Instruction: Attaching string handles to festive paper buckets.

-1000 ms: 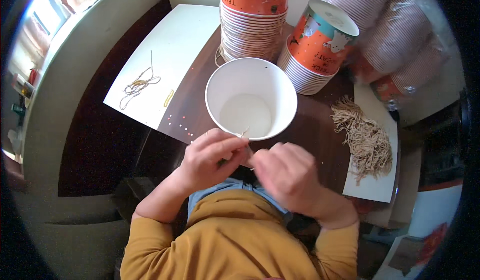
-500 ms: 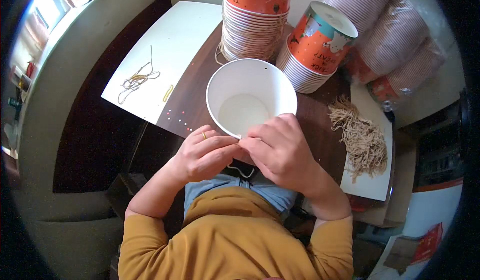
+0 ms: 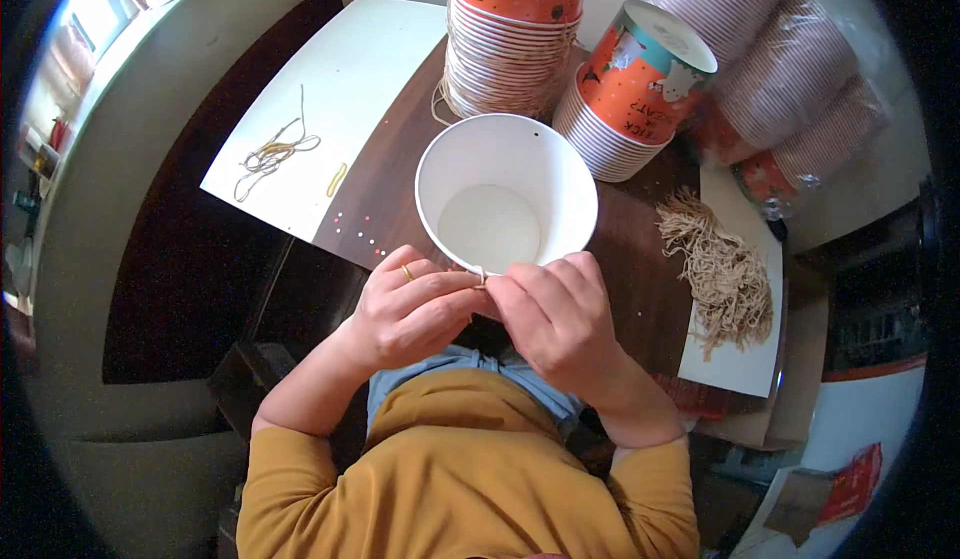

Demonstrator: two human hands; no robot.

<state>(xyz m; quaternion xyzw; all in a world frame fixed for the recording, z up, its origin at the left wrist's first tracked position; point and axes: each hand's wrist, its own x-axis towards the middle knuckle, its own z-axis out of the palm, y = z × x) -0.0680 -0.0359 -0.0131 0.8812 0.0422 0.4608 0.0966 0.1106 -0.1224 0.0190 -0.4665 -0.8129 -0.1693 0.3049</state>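
Note:
A white-lined paper bucket (image 3: 480, 164) stands mouth up on the dark table, its near rim at my fingers. One small dark hole shows in its far wall. At that near rim a short piece of pale cord (image 3: 482, 275) loops over the edge. My left hand (image 3: 415, 304), a ring on one finger, pinches at the cord from the left. From the right, my right hand (image 3: 555, 309) is closed, thumb and finger pressed together at the cord beside the rim. The cord's far end is hidden by my fingers.
Behind the bucket stand a tall stack of orange buckets (image 3: 515, 59) and a shorter stack (image 3: 630, 89). Bagged buckets (image 3: 790, 89) lie at the back right. A bundle of beige cords (image 3: 720, 274) rests on the right, a loose cord tangle (image 3: 272, 154) on the left white board.
My right hand has shifted slightly right and down, off the rim. The cord loop at the near rim now shows more, and its dangling white end below my hands is out of sight.

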